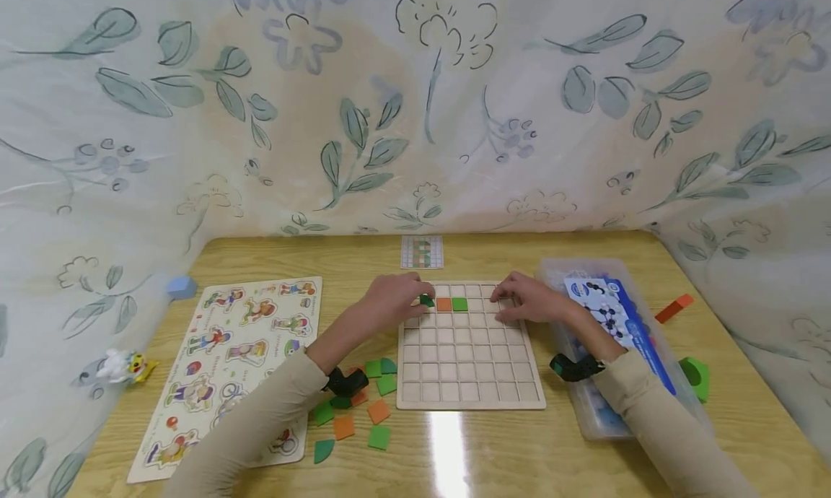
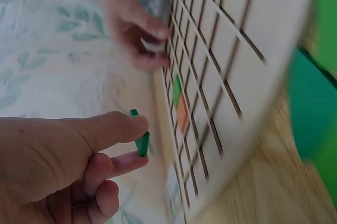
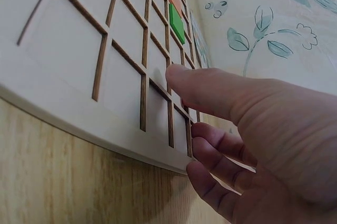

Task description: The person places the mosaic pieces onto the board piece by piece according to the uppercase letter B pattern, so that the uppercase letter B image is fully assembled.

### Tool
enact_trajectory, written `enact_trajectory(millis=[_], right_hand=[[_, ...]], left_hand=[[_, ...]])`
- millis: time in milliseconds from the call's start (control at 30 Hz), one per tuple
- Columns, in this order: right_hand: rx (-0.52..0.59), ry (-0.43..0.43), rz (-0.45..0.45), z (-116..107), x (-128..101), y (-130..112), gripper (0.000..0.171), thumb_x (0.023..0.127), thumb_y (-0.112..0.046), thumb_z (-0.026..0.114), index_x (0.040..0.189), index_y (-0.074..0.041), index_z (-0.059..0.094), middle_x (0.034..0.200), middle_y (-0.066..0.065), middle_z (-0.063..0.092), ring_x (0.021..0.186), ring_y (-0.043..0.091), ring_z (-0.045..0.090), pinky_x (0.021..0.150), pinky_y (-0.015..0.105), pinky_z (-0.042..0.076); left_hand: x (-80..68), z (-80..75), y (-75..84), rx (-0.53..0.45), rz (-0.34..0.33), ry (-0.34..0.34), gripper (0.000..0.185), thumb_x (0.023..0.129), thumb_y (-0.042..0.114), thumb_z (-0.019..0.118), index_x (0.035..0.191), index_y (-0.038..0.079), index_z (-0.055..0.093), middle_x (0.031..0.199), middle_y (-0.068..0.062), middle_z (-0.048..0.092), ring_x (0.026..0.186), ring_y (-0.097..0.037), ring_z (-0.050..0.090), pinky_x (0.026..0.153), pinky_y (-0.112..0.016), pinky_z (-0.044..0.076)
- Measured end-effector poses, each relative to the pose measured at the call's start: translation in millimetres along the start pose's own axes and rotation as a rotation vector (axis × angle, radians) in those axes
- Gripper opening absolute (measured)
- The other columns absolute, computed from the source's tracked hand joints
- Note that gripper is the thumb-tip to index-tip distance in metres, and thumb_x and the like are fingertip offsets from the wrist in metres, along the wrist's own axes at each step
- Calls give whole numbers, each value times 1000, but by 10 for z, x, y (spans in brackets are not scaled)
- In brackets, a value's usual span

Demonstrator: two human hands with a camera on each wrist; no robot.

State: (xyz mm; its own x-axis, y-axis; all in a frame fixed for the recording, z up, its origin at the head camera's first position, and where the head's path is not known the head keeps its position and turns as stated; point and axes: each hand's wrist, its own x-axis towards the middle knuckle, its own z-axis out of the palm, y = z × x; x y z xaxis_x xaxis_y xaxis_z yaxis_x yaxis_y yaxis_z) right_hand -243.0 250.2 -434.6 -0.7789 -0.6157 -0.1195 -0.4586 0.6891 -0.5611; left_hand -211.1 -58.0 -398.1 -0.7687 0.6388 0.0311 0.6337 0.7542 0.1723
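Note:
A wooden grid board [image 1: 456, 354] lies in the middle of the table. One orange square tile [image 1: 444, 304] and a light green square tile [image 1: 459, 304] sit side by side in its cells near the far edge. My left hand [image 1: 397, 297] pinches a dark green tile [image 2: 141, 139] between thumb and fingertip, just left of the orange tile in the head view; its full outline is partly hidden by the fingers. Over the board's far right corner, my right hand [image 1: 534, 299] has its fingers loosely bent and holds nothing. Its thumb [image 3: 181, 77] is close over the cells.
Loose green and orange tiles [image 1: 344, 427] lie left of the board, beside a picture puzzle board [image 1: 311, 339]. A printed pattern card [image 1: 422, 252] lies behind the board. At right are a plastic box [image 1: 587, 429], an orange block [image 1: 675, 307] and a green block [image 1: 702, 391].

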Motion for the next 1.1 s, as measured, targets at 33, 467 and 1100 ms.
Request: enact_trajectory(millis=[33, 467, 1100], right_hand=[[-7, -3, 0, 2, -4, 12, 29, 90, -24, 69, 114, -8, 66, 110, 12, 54, 89, 20, 47, 73, 29, 39], [9, -16, -22, -9, -12, 82, 27, 91, -21, 67, 115, -7, 66, 109, 13, 53, 82, 19, 44, 69, 27, 39], [20, -23, 12, -10, -7, 14, 29, 90, -20, 69, 116, -6, 65, 111, 14, 52, 86, 23, 45, 72, 31, 38]], left_hand=[[52, 19, 47, 0, 14, 2, 19, 89, 28, 70, 108, 24, 70, 101, 1, 67, 67, -11, 55, 50, -23, 37], [636, 328, 485, 65, 110, -29, 19, 93, 31, 65, 112, 28, 69, 100, 5, 66, 65, -8, 55, 48, -22, 40], [786, 439, 420, 36, 125, 14, 17, 91, 29, 68, 107, 25, 72, 93, 5, 68, 70, -6, 56, 49, -20, 40]])
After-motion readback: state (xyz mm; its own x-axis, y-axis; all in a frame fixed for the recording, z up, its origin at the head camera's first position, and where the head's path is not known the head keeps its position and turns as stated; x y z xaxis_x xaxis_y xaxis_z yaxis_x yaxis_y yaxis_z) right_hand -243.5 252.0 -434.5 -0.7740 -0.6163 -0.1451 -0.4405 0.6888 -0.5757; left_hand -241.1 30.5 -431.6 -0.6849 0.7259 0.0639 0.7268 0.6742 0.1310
